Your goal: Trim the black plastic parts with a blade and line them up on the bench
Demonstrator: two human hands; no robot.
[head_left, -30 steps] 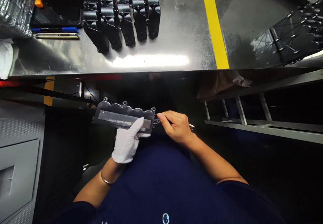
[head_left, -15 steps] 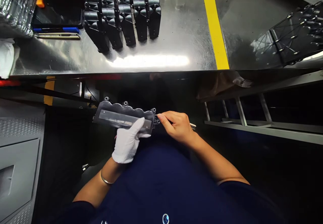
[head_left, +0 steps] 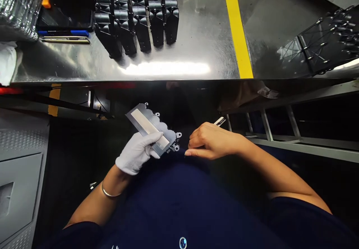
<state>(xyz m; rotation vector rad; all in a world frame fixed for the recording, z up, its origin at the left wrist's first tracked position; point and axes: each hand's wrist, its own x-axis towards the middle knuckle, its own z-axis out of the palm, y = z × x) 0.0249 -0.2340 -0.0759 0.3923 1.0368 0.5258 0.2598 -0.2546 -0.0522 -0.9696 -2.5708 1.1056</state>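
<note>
My left hand [head_left: 137, 153], in a white glove, grips a dark grey plastic part [head_left: 157, 123] by its lower right end, thumb across its face. The part has a scalloped edge, small ringed lugs and a pale rectangular strip; it tilts down to the right in front of my body. My bare right hand [head_left: 209, 142] is closed on a slim utility knife [head_left: 220, 121], whose pale rear end with a dark tip sticks out behind the hand. Its blade is mostly hidden by the fingers. The hand is just right of the part's lugs, apart from it.
On the metal bench [head_left: 193, 60] several rows of black plastic parts [head_left: 141, 28] stand. A blue pen [head_left: 78, 33] and a thin cutter [head_left: 64, 39] lie left of them. Yellow tape [head_left: 238, 32] crosses the bench. A metal frame [head_left: 297, 144] is at right, a grey cabinet [head_left: 21, 181] at left.
The plastic part has turned clockwise, its left end now higher. My right hand has moved right, away from the part's end, and turned so the knife's rear end points up.
</note>
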